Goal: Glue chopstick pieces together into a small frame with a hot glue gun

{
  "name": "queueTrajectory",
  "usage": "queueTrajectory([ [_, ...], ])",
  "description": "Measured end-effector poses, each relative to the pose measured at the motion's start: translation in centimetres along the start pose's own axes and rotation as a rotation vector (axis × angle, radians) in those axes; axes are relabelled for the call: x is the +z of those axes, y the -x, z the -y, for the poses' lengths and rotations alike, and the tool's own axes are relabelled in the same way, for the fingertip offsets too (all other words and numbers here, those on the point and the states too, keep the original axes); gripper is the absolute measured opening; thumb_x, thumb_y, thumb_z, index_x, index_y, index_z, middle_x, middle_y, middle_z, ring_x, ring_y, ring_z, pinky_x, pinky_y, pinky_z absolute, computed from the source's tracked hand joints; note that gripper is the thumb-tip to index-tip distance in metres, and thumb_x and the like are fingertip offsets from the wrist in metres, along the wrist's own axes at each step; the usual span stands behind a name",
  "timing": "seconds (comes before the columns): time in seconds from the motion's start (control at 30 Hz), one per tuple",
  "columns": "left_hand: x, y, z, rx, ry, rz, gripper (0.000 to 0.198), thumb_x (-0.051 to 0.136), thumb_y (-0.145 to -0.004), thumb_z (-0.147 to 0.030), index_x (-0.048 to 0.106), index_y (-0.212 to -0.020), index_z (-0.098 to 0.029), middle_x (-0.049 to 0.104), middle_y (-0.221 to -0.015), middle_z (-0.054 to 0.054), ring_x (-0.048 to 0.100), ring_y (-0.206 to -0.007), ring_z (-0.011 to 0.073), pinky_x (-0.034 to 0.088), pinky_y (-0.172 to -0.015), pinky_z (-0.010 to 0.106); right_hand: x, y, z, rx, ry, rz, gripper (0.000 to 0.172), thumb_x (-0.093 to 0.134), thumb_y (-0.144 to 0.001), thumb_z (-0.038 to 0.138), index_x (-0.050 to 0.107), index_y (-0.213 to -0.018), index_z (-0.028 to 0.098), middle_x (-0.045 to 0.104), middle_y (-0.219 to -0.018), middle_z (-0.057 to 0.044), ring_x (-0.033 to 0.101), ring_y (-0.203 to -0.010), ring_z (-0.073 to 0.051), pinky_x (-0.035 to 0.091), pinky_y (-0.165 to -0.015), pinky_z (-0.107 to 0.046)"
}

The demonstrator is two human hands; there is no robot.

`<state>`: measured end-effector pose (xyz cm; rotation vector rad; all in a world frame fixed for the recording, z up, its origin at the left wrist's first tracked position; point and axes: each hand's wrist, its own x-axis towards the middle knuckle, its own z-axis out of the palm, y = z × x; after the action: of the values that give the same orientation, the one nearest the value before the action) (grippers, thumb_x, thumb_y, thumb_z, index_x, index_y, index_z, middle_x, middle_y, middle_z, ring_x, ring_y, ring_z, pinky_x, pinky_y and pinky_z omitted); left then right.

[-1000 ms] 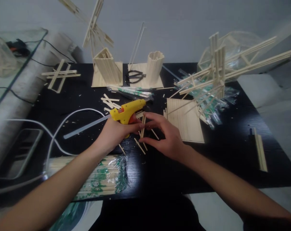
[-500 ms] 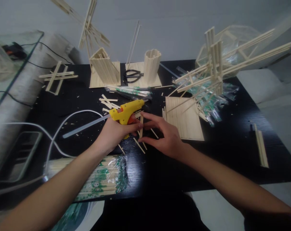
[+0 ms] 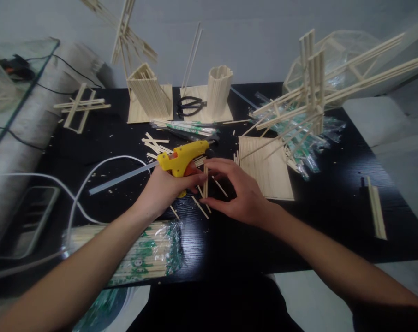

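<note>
A yellow hot glue gun (image 3: 188, 156) is gripped in my left hand (image 3: 163, 186), its nozzle aimed up and to the right. From its rear a long translucent glue stick (image 3: 122, 177) sticks out. My right hand (image 3: 241, 188) pinches a small bundle of short wooden sticks (image 3: 206, 183) by its ends, between thumb and fingers. The left thumb and fingertips reach up to that bundle as well; whether they press on it I cannot tell. Loose cut sticks (image 3: 200, 207) lie on the black table (image 3: 226, 253) beneath the hands.
Behind stand two stick towers (image 3: 148, 97) (image 3: 218, 94) on wooden bases, with black-handled scissors (image 3: 191, 106) between. A windmill-like stick frame (image 3: 313, 92) rises at right beside a flat stick panel (image 3: 266, 173). Wrapped chopsticks (image 3: 143, 253) lie front left near a white cable (image 3: 72, 203).
The view has shifted slightly. Both hands keep nearly the same pose, and the stick bundle looks a little further right between the fingers.
</note>
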<state>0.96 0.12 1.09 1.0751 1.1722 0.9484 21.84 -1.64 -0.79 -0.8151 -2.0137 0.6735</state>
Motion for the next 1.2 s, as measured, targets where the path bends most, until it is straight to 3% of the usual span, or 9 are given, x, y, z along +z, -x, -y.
queueTrajectory([
  [0.07, -0.2, 0.0, -0.2, 0.010, -0.031, -0.009, 0.029, 0.089, -0.075, -0.032, 0.070, -0.087, -0.014, 0.073, -0.084, 0.004, 0.072, -0.073, 0.0160, 0.060, -0.061, 0.022, -0.7, 0.0, -0.2, 0.035, 0.048, 0.042, 0.067, 0.085, -0.084, 0.026, 0.051, -0.142, 0.022, 0.063, -0.139, -0.013, 0.064, -0.127, -0.028, 0.059, -0.103, -0.045],
  [0.13, -0.5, -0.1, -0.3, 0.028, -0.100, -0.019, 0.033, 0.082, -0.083, -0.043, 0.072, -0.094, -0.014, 0.076, -0.092, 0.008, 0.075, -0.081, 0.0192, 0.060, -0.060, 0.023, -1.3, 0.2, -0.8, 0.058, 0.128, 0.181, 0.064, 0.089, -0.080, 0.031, 0.057, -0.135, 0.021, 0.066, -0.133, -0.014, 0.062, -0.126, -0.031, 0.054, -0.107, -0.053],
  [0.2, -1.1, -0.3, -0.4, 0.046, -0.204, -0.030, 0.041, 0.076, -0.088, -0.052, 0.073, -0.101, -0.014, 0.077, -0.099, 0.010, 0.075, -0.081, 0.0195, 0.058, -0.057, 0.023, -1.6, 0.6, -1.4, 0.065, 0.166, 0.282, 0.059, 0.092, -0.076, 0.034, 0.063, -0.125, 0.020, 0.068, -0.128, -0.014, 0.062, -0.124, -0.033, 0.051, -0.109, -0.056],
  [0.33, -2.6, -0.7, -0.4, 0.087, -0.443, -0.032, 0.054, 0.068, -0.090, -0.065, 0.075, -0.108, -0.015, 0.078, -0.097, 0.011, 0.071, -0.074, 0.0180, 0.056, -0.057, 0.025, -1.4, 1.4, -2.0, 0.100, 0.226, 0.348, 0.050, 0.090, -0.079, 0.036, 0.068, -0.121, 0.022, 0.068, -0.134, -0.013, 0.053, -0.138, -0.035, 0.042, -0.115, -0.060],
  [0.47, -4.0, -0.5, -0.6, 0.124, -0.599, -0.112, 0.047, 0.071, -0.087, -0.064, 0.078, -0.097, -0.018, 0.078, -0.090, 0.007, 0.068, -0.073, 0.0176, 0.056, -0.065, 0.028, -1.6, 1.8, -2.0, 0.088, 0.263, 0.356, 0.046, 0.087, -0.082, 0.039, 0.069, -0.121, 0.023, 0.067, -0.140, -0.012, 0.050, -0.143, -0.035, 0.040, -0.117, -0.060],
  [0.6, -4.8, -0.1, -0.8, 0.188, -0.688, -0.119, 0.035, 0.072, -0.089, -0.051, 0.078, -0.105, -0.021, 0.079, -0.100, 0.005, 0.070, -0.081, 0.0180, 0.058, -0.078, 0.031, -2.3, 2.0, -1.9, 0.035, 0.282, 0.348, 0.046, 0.086, -0.083, 0.040, 0.069, -0.121, 0.019, 0.064, -0.144, -0.015, 0.049, -0.144, -0.035, 0.039, -0.118, -0.058],
  [0.73, -5.3, 0.1, -0.9, 0.247, -0.717, -0.076, 0.036, 0.074, -0.087, -0.050, 0.075, -0.107, -0.020, 0.079, -0.101, 0.004, 0.070, -0.085, 0.0179, 0.056, -0.083, 0.030, -2.7, 2.5, -1.6, -0.013, 0.312, 0.286, 0.037, 0.083, -0.087, 0.036, 0.071, -0.116, 0.017, 0.070, -0.128, -0.015, 0.057, -0.133, -0.033, 0.045, -0.113, -0.056],
  [0.93, -5.5, 0.4, -1.2, 0.274, -0.804, -0.026, 0.029, 0.074, -0.087, -0.050, 0.070, -0.091, -0.021, 0.074, -0.083, 0.001, 0.065, -0.071, 0.0155, 0.048, -0.067, 0.026, -2.0, 3.0, -0.8, -0.093, 0.344, 0.259, 0.012, 0.070, -0.097, 0.025, 0.073, -0.105, 0.018, 0.075, -0.105, -0.009, 0.064, -0.114, -0.029, 0.051, -0.106, -0.051],
  [1.2, -5.6, 0.1, -0.6, 0.313, -0.921, 0.029, 0.034, 0.067, -0.090, -0.054, 0.070, -0.083, -0.021, 0.063, -0.068, -0.002, 0.051, -0.058, 0.0133, 0.036, -0.056, 0.028, -1.3, 2.6, -0.6, -0.143, 0.396, 0.259, 0.012, 0.065, -0.099, 0.020, 0.074, -0.107, 0.020, 0.077, -0.105, -0.009, 0.065, -0.111, -0.028, 0.053, -0.104, -0.049],
])
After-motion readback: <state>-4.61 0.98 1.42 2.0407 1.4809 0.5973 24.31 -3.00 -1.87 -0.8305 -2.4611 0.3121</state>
